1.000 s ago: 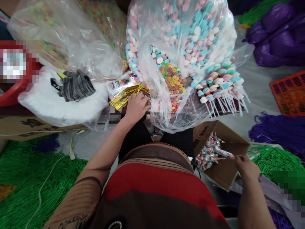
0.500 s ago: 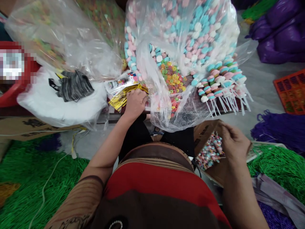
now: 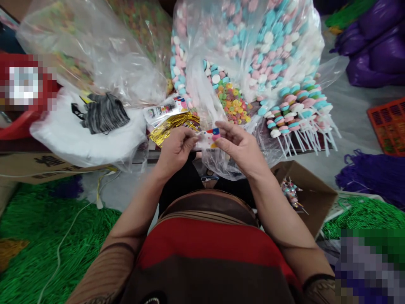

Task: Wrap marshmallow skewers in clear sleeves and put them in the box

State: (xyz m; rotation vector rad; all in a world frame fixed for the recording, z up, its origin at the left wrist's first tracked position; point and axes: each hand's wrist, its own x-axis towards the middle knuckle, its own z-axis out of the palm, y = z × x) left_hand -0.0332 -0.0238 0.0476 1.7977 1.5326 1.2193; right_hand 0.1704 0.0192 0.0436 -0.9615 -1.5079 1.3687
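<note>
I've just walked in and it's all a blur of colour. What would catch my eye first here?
First, the huge clear bag of pink, blue and white candies at top centre, with finished candy skewers fanned out along its right side. Just below, the left hand and right hand meet over a small printed packet, beside shiny gold twist ties. Bright green strands cover the floor at lower left.

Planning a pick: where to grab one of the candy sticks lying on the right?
Probably by the bare white sticks, coming in from the near side. The candy sticks lie flat in a row, with their sticks fanned toward the person and past the table edge.
</note>
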